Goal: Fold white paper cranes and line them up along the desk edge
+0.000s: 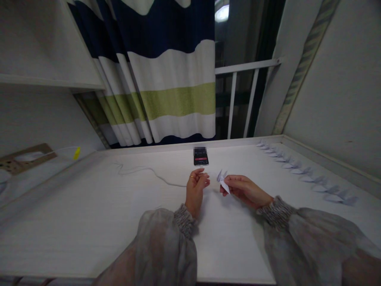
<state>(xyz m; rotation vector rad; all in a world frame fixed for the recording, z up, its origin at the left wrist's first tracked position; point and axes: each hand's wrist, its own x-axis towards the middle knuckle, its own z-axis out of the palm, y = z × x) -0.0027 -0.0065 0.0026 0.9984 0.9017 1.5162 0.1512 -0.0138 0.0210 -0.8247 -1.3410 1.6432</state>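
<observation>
Between the thumb and fingers of my right hand (244, 190) is a small folded white paper crane (223, 181), its pointed parts sticking up and one flap hanging down. My left hand (196, 190) is raised just to the left of it, apart from the paper. Its fingers are curled loosely and spaced apart, with nothing visible in them; a ring shows on one finger. Along the right side of the white desk (160, 246) runs a row of several similar folded paper cranes (302, 171).
A phone (201, 156) with a lit screen lies beyond my hands near the back edge. From near my left hand a thin white cable (154, 173) trails leftward. A power strip (28, 159) is at the far left. Curtains (175, 99) and a barred window (238, 99) stand behind.
</observation>
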